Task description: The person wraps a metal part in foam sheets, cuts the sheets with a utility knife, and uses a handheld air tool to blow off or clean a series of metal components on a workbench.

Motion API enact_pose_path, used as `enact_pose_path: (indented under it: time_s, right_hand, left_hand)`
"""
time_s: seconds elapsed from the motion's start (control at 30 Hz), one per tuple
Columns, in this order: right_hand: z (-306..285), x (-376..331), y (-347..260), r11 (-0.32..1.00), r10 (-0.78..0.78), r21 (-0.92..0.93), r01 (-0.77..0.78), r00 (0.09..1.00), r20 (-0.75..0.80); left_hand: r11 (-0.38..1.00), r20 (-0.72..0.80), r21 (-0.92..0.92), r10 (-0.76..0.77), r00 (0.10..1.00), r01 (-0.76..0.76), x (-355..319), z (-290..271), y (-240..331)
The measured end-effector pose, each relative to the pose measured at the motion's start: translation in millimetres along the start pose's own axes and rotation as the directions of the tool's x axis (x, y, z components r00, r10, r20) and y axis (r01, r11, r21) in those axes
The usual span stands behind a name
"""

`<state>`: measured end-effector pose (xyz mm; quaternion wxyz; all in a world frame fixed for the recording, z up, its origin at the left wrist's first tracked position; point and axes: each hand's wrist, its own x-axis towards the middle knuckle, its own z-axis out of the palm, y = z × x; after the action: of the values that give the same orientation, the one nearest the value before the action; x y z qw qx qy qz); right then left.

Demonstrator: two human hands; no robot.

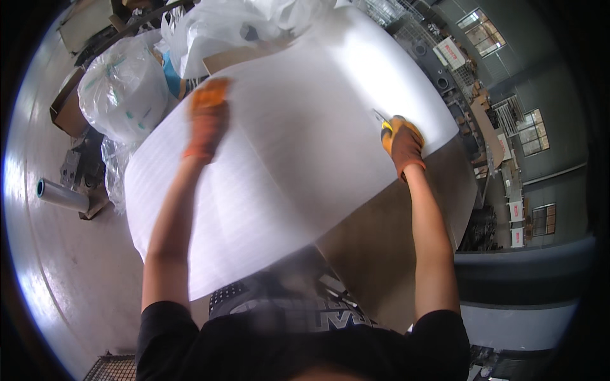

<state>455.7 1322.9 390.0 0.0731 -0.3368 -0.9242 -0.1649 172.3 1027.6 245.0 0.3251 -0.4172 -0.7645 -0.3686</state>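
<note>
A large white sheet, which looks like packing foam, spreads across a brown board and hangs over toward the left. My right hand, in an orange and brown work glove, is closed around a yellow utility knife. The blade end points up and left over the sheet, near its right edge. My left hand, gloved likewise, is at the sheet's far left edge. Motion smears its fingers, so I cannot tell whether it grips the sheet.
A clear plastic-wrapped roll stands at the far left, with crumpled white plastic beyond the sheet. A roll of film lies by the floor on the left. Loaded shelving and a grey wall are at the right.
</note>
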Motion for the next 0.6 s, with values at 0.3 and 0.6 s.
enact_pose_path:
  time_s: [0.3, 0.6]
  right_hand:
    - [36.2, 40.4, 15.1, 0.971, 0.08, 0.229, -0.067, 0.996, -0.045]
    - [45.0, 135.2, -146.8, 0.861, 0.039, 0.504, -0.07, 0.997, 0.072]
  left_hand:
    - [0.995, 0.65, 0.099, -0.077, 0.756, 0.016, 18.3, 94.4, 82.5]
    - [0.991, 0.572, 0.137, -0.079, 0.817, 0.0, -32.7, 13.1, 77.1]
